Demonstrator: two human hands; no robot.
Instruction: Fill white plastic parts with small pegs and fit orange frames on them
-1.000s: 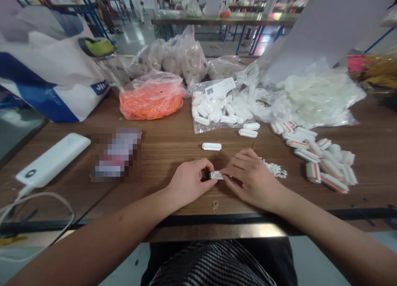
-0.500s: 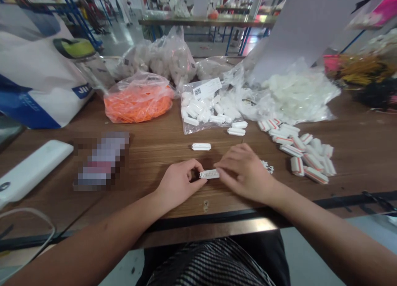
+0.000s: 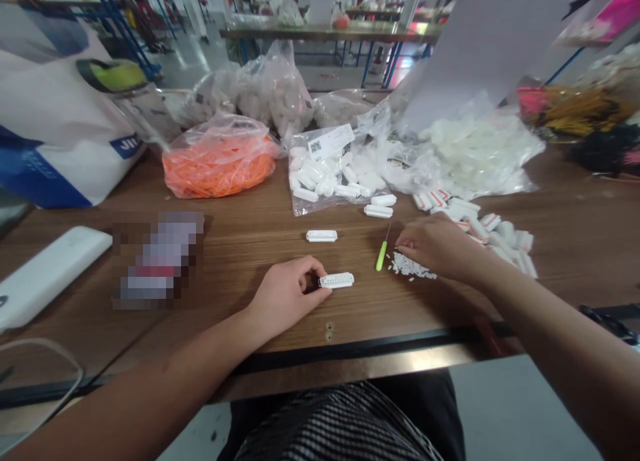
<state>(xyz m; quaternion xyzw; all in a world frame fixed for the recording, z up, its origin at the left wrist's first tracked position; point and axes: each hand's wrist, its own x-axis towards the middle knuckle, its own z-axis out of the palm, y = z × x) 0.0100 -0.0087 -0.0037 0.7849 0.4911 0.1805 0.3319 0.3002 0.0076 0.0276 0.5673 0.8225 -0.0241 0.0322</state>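
Observation:
My left hand grips the left end of a white plastic connector housing between thumb and fingers, just above the table. Rows of small holes show on its upper face. My right hand hangs over the right part of a heap of tiny white plastic pieces. Its fingers are bent and pressed together, and whatever they hold is hidden. Left of the heap lies a small tool with a lime-green handle and a thin metal shaft. One more white housing rests beyond my left hand.
An opened bag of white housings lies ahead, with two housings beside it. Housings with orange strips are piled at right. A bag of orange parts and a white power bank are at left.
My right hand has left the housing and moved right to the heap of tiny pieces, uncovering the green-handled tool. My left hand keeps its grip on the housing.

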